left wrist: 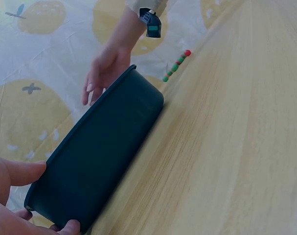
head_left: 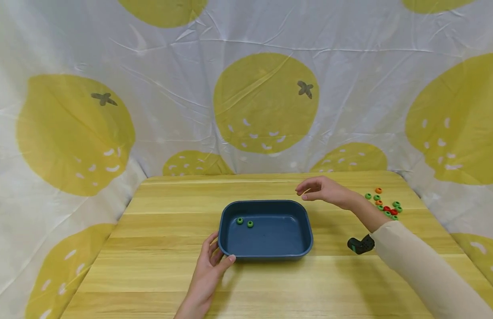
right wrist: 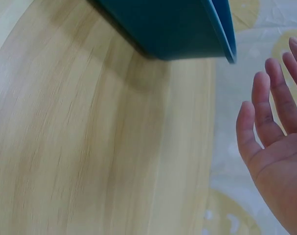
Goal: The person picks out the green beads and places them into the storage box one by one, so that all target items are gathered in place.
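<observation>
A dark blue rectangular tray stands on the table with two small green beads in its left half. At the tray's front left corner, my left hand holds it, thumb over the rim and fingers along the left side. The left wrist view shows that thumb against the tray's outer wall. My right hand hovers just beyond the tray's back right corner, fingers loosely bent. In the right wrist view, its palm holds nothing, the fingers spread beside the tray.
Several green, orange and red beads lie scattered at the back right of the wooden table, beyond my right forearm. A black device sits at the right sleeve's cuff. A lemon-print curtain hangs behind the table's far edge.
</observation>
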Demonstrator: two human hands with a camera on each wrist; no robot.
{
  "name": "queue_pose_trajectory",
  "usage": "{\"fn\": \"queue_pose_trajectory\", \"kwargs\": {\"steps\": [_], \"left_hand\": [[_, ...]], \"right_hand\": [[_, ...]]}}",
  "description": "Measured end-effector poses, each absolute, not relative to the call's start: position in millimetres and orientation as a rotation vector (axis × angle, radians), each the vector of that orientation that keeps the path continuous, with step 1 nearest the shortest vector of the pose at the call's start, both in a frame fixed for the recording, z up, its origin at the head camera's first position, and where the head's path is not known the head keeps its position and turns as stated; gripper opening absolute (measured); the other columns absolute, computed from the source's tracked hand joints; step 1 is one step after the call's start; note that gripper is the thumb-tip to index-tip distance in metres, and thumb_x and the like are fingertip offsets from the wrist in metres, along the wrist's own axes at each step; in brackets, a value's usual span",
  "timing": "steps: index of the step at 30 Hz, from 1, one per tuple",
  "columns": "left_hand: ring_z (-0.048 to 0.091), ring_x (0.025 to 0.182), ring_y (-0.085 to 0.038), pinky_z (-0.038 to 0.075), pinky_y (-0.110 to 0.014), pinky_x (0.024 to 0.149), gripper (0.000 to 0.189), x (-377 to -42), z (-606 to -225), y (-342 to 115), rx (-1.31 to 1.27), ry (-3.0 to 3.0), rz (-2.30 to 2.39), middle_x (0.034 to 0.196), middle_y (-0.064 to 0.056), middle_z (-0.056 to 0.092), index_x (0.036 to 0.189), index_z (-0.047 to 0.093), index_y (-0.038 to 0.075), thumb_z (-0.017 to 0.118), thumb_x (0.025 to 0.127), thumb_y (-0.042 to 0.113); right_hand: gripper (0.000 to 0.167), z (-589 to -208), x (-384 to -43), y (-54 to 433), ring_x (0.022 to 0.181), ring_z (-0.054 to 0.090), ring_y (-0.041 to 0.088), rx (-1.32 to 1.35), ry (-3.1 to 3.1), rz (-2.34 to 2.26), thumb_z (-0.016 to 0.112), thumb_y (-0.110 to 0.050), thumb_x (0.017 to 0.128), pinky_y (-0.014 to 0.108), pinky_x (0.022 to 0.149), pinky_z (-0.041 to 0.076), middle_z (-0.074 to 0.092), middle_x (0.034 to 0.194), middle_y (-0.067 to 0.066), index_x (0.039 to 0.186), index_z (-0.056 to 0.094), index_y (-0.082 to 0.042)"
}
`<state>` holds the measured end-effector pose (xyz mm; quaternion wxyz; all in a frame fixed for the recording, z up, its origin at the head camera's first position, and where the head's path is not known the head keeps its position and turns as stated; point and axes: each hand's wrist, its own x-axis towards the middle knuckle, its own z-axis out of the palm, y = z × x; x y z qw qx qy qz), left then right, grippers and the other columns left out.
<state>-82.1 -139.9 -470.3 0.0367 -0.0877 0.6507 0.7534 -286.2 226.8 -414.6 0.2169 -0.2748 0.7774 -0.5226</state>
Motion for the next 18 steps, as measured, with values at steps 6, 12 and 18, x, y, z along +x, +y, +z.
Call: {"fn": "queue_pose_trajectory", "kwargs": {"steps": [6, 12, 18], "left_hand": [[0.039, 0.144, -0.038, 0.046, -0.036, 0.103, 0.081, -81.9, -469.3, -138.8, -0.271, 1.999, 2.314, 0.155, -0.021, 0.039, 0.159, 0.028, 0.011, 0.073, 0.093, -0.002], [0.038, 0.144, -0.039, 0.046, -0.037, 0.104, 0.081, -81.6, -469.2, -138.9, -0.27, 2.002, 2.312, 0.155, -0.021, 0.039, 0.159, 0.028, 0.011, 0.074, 0.093, -0.001], [0.039, 0.144, -0.039, 0.046, -0.036, 0.103, 0.081, -81.9, -469.2, -138.9, -0.267, 2.001, 2.314, 0.154, -0.021, 0.039, 0.159, 0.028, 0.011, 0.073, 0.093, -0.002]], "right_hand": [[0.036, -411.3, -283.4, 242.2, 0.125, 0.056, 0.043, -0.754, 2.202, -1.437, 0.07, -0.015, 0.101, 0.057, 0.104, 0.046, 0.062, 0.131, 0.02, 0.132, 0.064, 0.001], [0.038, -408.2, -281.2, 256.9, 0.128, 0.051, 0.051, -0.725, 2.229, -1.436, 0.07, -0.015, 0.1, 0.038, 0.1, 0.051, 0.062, 0.133, 0.023, 0.133, 0.063, 0.002], [0.039, -407.9, -281.9, 277.5, 0.13, 0.051, 0.046, -0.662, 2.272, -1.448, 0.07, -0.017, 0.101, 0.033, 0.098, 0.051, 0.063, 0.133, 0.017, 0.134, 0.062, 0.0]]}}
